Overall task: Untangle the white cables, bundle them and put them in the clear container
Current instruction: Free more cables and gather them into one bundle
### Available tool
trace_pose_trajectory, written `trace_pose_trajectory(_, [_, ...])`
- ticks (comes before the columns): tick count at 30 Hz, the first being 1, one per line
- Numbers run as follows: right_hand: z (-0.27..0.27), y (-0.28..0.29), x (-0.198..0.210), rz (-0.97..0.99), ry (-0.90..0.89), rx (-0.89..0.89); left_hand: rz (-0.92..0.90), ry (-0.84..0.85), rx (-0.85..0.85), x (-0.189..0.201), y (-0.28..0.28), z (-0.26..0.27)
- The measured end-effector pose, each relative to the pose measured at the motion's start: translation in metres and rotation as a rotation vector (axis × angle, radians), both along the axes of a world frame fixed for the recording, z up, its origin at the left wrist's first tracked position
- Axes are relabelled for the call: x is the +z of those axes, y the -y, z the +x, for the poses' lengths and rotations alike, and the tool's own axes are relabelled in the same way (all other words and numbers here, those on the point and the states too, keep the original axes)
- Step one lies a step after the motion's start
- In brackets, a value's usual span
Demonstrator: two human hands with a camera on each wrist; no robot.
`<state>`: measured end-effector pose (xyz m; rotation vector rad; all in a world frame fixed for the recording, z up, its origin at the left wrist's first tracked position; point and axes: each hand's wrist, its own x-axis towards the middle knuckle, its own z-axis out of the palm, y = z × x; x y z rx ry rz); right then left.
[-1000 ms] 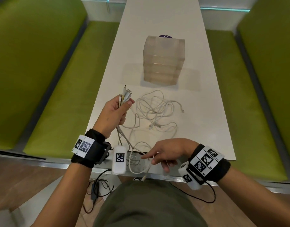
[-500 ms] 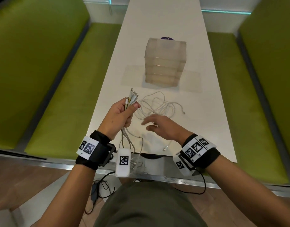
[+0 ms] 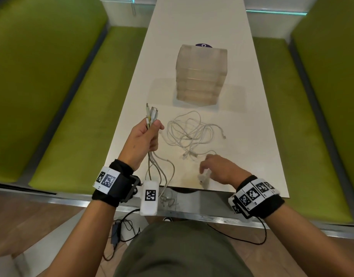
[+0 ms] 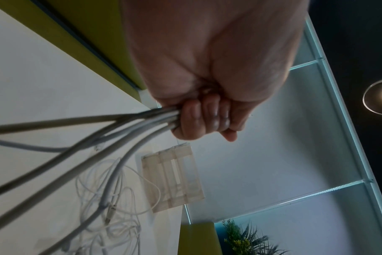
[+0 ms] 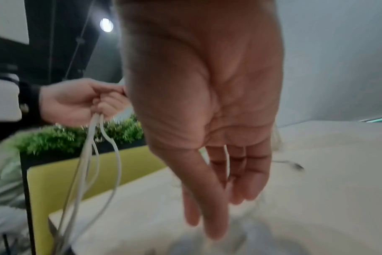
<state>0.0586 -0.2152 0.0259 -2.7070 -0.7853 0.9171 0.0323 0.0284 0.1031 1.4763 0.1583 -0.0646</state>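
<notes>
My left hand [image 3: 155, 132] grips a bunch of white cables [image 3: 152, 116] above the table's near left; their plugs stick up past the thumb and the strands [image 3: 161, 172] hang over the front edge. In the left wrist view the fingers [image 4: 205, 120] curl tightly round those cables [image 4: 120, 131]. A loose white tangle [image 3: 190, 132] lies mid-table. My right hand [image 3: 204, 169] hovers low near the front edge over a white plug [image 3: 205, 177], just short of the tangle. Its fingers [image 5: 218, 207] point down straight, holding nothing. The clear container [image 3: 201, 74] stands farther back, closed.
The white table [image 3: 242, 156] is narrow, with green benches [image 3: 72, 116] along both sides. A purple object [image 3: 203, 45] peeks out behind the container. Black cords and an adapter [image 3: 114, 234] lie on the floor below the front edge.
My right hand went from the front edge to the tangle, then drew back right to hover over the loose plug. The left hand kept its grip and barely moved.
</notes>
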Motion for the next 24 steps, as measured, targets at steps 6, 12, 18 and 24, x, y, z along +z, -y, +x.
trace_pose_trajectory(6, [0.0,0.019,-0.022,-0.072,0.229,-0.035,-0.131,-0.071,-0.016,-0.006,0.011,0.002])
trace_pose_trajectory(12, [0.006,-0.006,0.039,0.679,0.09,-0.436,-0.222,-0.136,-0.008,-0.015,0.025,0.005])
trace_pose_trajectory(18, [0.005,-0.051,0.073,1.11,-0.144,-0.655,-0.232,-0.083,-0.067,-0.019,0.044,0.005])
trace_pose_trajectory(24, [0.006,-0.063,0.071,1.119,-0.147,-0.695,-0.197,-0.084,-0.052,-0.014,0.05,0.006])
